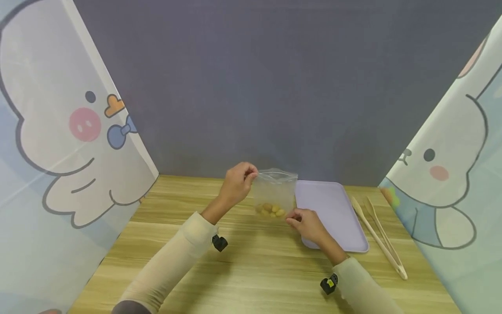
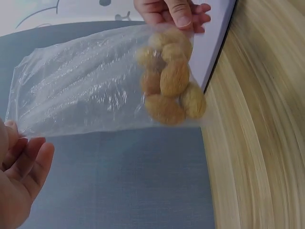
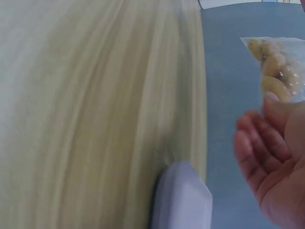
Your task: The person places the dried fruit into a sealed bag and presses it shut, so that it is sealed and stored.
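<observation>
A clear zip-top plastic bag [image 1: 274, 189] hangs upright above the table, with several oval yellow-brown pieces [image 2: 174, 78] gathered along its bottom. My left hand [image 1: 238, 181] pinches the bag's top left corner between thumb and index finger. Down at the bottom right corner, my right hand [image 1: 307, 223] pinches the plastic, thumb against the bag near the pieces. The bag's mouth looks slightly parted in the head view. Its far side is hidden.
Behind the right hand lies a pale lilac tray [image 1: 333, 213] on the wood-grain table [image 1: 251, 279]. Long light-coloured tongs [image 1: 380, 237] rest to the tray's right. A grey panel [image 1: 251, 87] stands at the back, with cartoon-printed panels [image 1: 47, 109] at the sides.
</observation>
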{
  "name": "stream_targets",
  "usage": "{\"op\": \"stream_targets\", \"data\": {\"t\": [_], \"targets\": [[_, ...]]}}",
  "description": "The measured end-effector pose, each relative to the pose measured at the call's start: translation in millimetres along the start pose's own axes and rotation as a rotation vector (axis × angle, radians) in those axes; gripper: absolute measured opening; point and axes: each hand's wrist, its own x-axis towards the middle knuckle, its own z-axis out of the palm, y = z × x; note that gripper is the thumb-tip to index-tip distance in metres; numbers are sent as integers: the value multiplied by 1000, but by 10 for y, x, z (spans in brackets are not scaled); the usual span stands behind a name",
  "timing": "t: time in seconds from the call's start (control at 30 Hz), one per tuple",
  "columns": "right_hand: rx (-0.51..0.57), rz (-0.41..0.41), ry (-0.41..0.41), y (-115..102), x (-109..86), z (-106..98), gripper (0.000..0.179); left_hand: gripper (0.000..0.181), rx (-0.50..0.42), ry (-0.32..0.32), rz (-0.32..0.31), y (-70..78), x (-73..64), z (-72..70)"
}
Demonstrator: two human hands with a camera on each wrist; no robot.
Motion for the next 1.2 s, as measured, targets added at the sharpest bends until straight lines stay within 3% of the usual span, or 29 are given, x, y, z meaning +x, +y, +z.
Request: {"op": "stream_targets", "data": {"t": [0.13, 0.37, 0.6, 0.9, 1.03, 1.2], "targets": [[-32, -50, 4, -33, 5, -98, 15, 7, -19, -13, 17, 49, 11, 20], [39, -74, 91, -181, 103, -292, 26, 6, -23, -47, 18, 28, -41, 47], [93, -83, 180, -402, 223, -472, 15, 6, -41, -42, 8, -3, -92, 55], [109, -128, 324, -446, 275, -457, 6, 7, -49, -71, -16, -40, -156, 90], [130, -165, 390, -479, 270, -482, 8, 6, -94, -120, -66, -65, -179, 88], [137, -201, 409, -523, 281, -520, 10, 14, -187, -225, -193, -108, -226, 99]]}}
